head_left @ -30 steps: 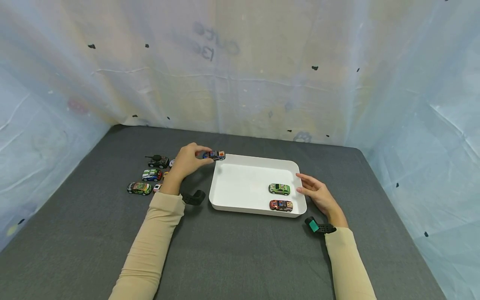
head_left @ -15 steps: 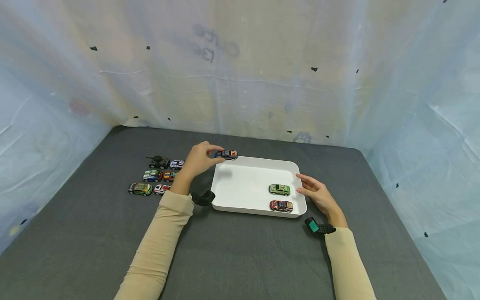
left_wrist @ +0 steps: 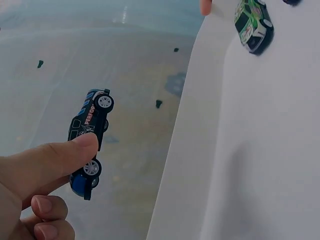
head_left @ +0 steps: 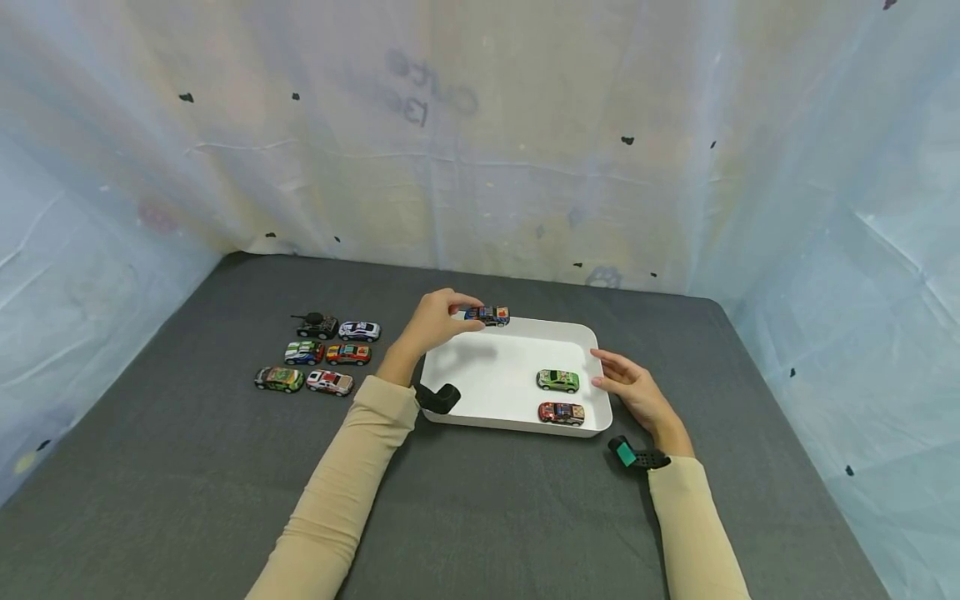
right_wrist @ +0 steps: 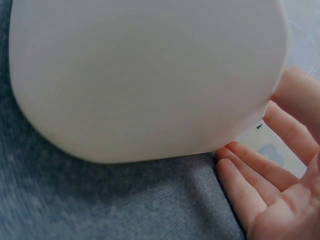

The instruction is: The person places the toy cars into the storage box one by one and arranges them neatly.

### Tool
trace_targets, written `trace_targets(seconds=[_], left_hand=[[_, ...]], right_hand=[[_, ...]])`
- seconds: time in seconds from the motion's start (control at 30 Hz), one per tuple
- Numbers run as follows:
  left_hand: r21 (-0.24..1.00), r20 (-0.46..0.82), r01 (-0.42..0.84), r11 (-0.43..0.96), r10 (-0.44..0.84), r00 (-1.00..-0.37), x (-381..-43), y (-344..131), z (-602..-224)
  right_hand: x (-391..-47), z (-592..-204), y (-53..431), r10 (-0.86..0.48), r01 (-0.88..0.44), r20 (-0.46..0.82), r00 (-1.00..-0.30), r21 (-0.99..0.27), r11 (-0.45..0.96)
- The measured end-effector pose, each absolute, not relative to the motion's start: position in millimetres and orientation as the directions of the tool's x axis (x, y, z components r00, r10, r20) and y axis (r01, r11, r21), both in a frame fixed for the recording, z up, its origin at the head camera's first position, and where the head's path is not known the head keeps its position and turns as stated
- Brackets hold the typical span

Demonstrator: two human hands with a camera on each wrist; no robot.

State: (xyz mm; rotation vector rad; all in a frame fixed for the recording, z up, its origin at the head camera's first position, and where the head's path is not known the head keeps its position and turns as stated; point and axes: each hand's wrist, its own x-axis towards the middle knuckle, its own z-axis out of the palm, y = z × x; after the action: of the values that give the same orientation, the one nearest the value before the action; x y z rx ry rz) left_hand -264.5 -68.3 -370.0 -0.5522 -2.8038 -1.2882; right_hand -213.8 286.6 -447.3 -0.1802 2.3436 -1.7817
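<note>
Behind the left hand's thumb, the dark car is partly hidden

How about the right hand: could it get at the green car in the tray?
Probably yes: the right hand touches the tray beside the green car, and only the tray's side wall seems to stand between them.

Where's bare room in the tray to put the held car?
In the white tray, between its left side and the green car and red car, though a black wrist strap hides some; also between the green car and the far side. The near right corner is crowded by both cars.
</note>
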Motion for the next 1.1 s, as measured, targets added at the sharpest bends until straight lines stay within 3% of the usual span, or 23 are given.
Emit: trace_targets(seconds=[0.57,1.1], left_hand=[[0.839,0.097,0.253,0.483,0.325,-0.941,-273.3,-24.2,-378.6],[0.846,0.096,0.245,0.473,0.317,-0.944,-275.8,7.1,-387.0]], right_hand=[[-214.1,-447.3,286.5,-0.208,0.027,-0.085,-0.974,-0.963,0.268],[-214.5,-446.2,285.6,-0.201,0.038,-0.097,-0.975,-0.959,0.281]])
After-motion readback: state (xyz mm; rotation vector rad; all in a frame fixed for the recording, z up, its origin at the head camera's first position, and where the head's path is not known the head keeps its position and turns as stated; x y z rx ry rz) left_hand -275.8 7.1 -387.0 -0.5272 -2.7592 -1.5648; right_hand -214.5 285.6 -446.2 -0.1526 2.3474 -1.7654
